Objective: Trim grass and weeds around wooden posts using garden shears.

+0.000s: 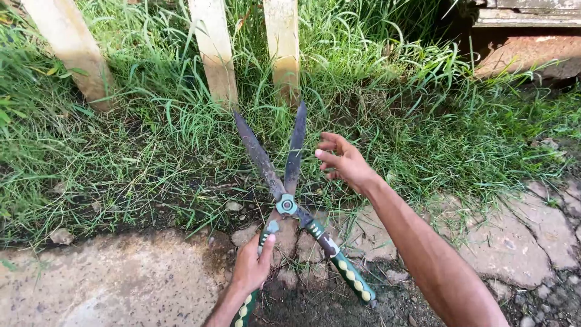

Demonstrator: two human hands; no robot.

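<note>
A pair of garden shears (285, 204) with two long rusty blades and green-and-yellow handles lies open in a V over the grass edge. My left hand (252, 265) grips the left handle near the pivot, thumb pointing up along it. My right hand (343, 161) hovers to the right of the blades with its fingers spread and curled, holding nothing. The right handle (348, 271) rests free on the soil below my right forearm.
Three pale wooden fence posts (216, 51) stand in tall grass (151, 139) behind the blades. Cracked stone paving (115, 278) lies at the lower left and lower right. A rusty metal structure (526, 42) sits at the top right.
</note>
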